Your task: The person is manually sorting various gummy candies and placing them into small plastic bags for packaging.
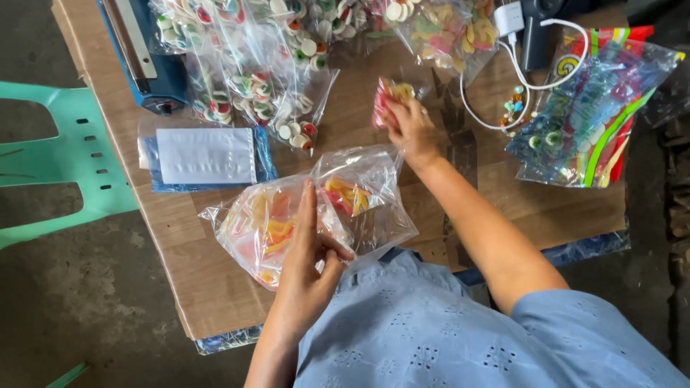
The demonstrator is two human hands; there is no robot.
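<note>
While I watch through the head camera, the left hand (307,266) pinches the mouth of a clear plastic bag (291,223) of orange and yellow sweets, fingers pressed together on the film, the bag lying on the brown cardboard tabletop (215,287) just before the person's blue blouse (431,338). The right hand (411,129) reaches forward and closes on a small packet of pink and yellow sweets (388,97), which lies farther up the board (its far side is hidden by the fingers, so whether it is lifted or only touched I cannot tell). I judge the step in hand to be filling: one bag held open, a portion fetched for it. The next move, as I read it, calls for carrying the packet back to the held bag without letting the film slip shut. Behind lie several bags of round white sweets (266,93), a blue heat sealer (140,54), a stack of flat empty bags (205,154), a large bag of coloured sweets (589,115), and a white charging cable (532,82).
</note>
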